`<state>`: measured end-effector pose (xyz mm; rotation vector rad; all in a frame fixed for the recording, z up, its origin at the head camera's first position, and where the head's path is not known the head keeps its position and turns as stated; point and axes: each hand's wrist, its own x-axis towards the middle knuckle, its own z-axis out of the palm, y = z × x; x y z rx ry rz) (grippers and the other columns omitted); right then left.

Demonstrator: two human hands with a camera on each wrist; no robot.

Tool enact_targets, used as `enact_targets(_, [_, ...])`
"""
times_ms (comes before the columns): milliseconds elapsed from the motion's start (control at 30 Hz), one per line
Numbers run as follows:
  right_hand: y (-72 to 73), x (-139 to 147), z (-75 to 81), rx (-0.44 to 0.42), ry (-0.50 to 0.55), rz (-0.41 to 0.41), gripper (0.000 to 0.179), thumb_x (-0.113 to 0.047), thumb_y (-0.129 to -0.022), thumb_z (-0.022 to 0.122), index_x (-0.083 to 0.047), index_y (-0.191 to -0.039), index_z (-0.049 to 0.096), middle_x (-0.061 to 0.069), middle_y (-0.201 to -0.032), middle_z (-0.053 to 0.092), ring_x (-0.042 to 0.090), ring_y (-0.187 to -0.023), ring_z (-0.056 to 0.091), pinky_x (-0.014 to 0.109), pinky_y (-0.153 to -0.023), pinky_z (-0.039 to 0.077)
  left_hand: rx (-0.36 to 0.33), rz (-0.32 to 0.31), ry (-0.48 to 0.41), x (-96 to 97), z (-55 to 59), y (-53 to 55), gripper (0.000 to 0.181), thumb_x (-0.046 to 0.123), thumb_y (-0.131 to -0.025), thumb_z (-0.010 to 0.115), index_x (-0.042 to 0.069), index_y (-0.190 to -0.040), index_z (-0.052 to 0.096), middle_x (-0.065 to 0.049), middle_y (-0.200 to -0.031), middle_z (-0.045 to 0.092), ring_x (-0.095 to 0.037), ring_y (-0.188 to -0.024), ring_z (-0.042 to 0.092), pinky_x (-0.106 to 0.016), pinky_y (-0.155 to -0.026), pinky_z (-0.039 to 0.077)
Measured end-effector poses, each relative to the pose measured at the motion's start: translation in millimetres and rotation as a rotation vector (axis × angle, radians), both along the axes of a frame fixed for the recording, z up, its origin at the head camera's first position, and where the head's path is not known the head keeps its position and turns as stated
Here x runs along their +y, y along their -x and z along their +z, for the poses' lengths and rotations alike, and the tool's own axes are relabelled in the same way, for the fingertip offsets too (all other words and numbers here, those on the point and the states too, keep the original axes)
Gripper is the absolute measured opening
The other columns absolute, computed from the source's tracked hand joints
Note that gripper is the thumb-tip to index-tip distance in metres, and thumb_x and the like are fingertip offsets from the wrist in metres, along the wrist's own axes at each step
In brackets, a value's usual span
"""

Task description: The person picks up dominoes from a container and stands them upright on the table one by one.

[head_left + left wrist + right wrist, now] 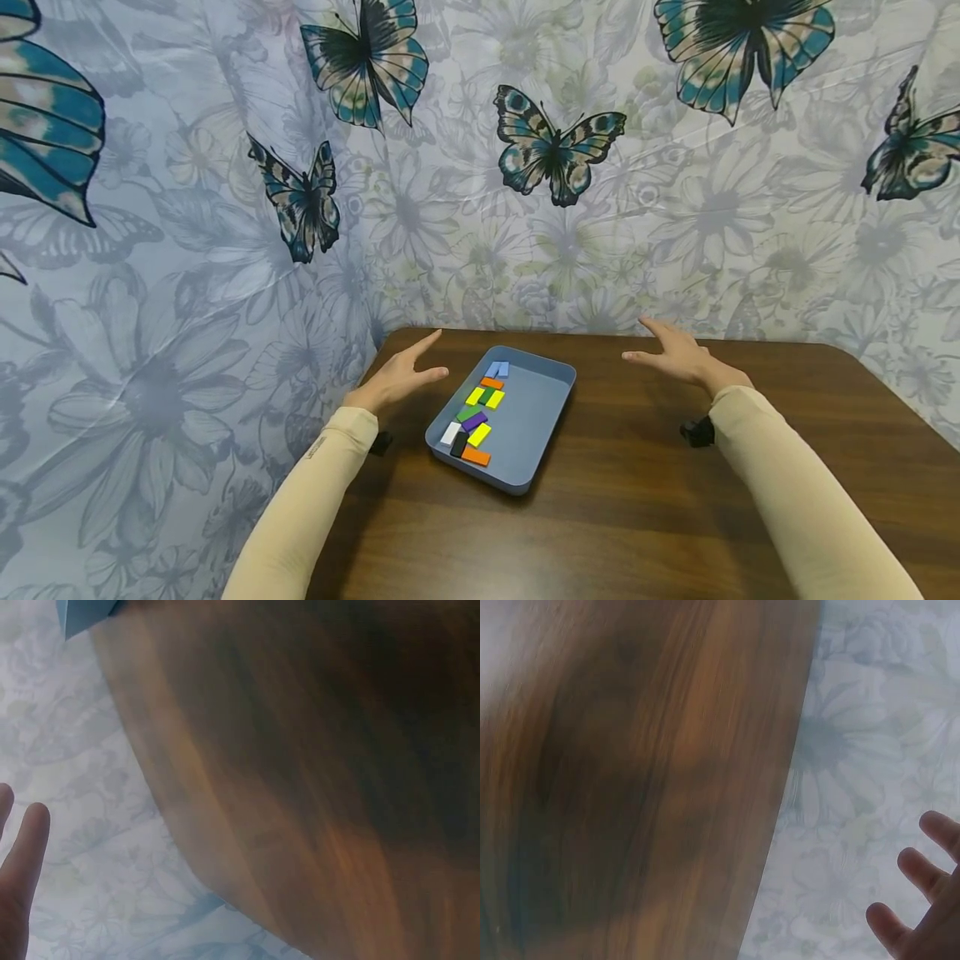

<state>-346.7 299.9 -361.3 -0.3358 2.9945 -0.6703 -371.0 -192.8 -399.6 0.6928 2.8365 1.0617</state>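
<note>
A blue-grey tray [536,417] lies on the table between my hands, nearer the left one. Small flat blocks are strung along its left side: a light blue pair [497,369], several yellow ones [479,435], orange [476,456], green [468,412], purple [475,422], white [450,432] and black [459,443]. My left hand [397,379] hovers just left of the tray, fingers extended, holding nothing. Well to the tray's right, my right hand [681,358] is raised with its fingers spread, also holding nothing. Each wrist view catches only a few fingers at its edge.
The brown wooden table [645,517] has rounded far corners. Its back edge runs along a butterfly-patterned cloth wall [450,250], and the same cloth stands close on the left. A tray corner [86,615] shows at the top of the left wrist view.
</note>
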Motion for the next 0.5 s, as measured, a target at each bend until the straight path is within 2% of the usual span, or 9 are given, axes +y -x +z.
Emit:
enact_targets(200, [2.8, -12.0, -4.0, -0.006, 0.041, 0.037, 0.096, -0.063, -0.096, 0.053, -0.004, -0.161, 0.014, 0.032, -0.162, 0.016, 0.061, -0.143, 0.014, 0.088, -0.098, 0.013, -0.030, -0.022, 0.009, -0.3, -6.6, -9.6, 0.089, 0.056, -0.090, 0.067, 0.038, -0.161, 0.017, -0.003, -0.167, 0.022, -0.037, -0.151, 0.026, -0.063, -0.117, 0.027])
enact_targets(400, [7.6, -22.2, -7.1, 0.005, 0.114, 0.108, 0.092, -0.056, -0.098, 0.055, -0.001, -0.160, 0.015, 0.031, -0.162, 0.017, 0.054, -0.146, 0.017, 0.072, -0.113, 0.022, -0.068, -0.056, -0.005, -0.6, -14.7, -18.5, 0.093, 0.053, -0.088, 0.072, 0.034, -0.161, 0.019, -0.002, -0.167, 0.022, -0.036, -0.152, 0.024, -0.064, -0.117, 0.025])
enact_targets(500, [8.0, -26.8, -7.8, 0.002, 0.133, 0.117, 0.091, -0.054, -0.099, 0.055, 0.000, -0.160, 0.015, 0.032, -0.162, 0.019, 0.054, -0.146, 0.020, 0.070, -0.114, 0.024, -0.085, -0.056, 0.000, 0.3, -19.6, -22.4, 0.096, 0.055, -0.085, 0.075, 0.036, -0.161, 0.019, -0.004, -0.167, 0.022, -0.037, -0.151, 0.024, -0.064, -0.117, 0.026])
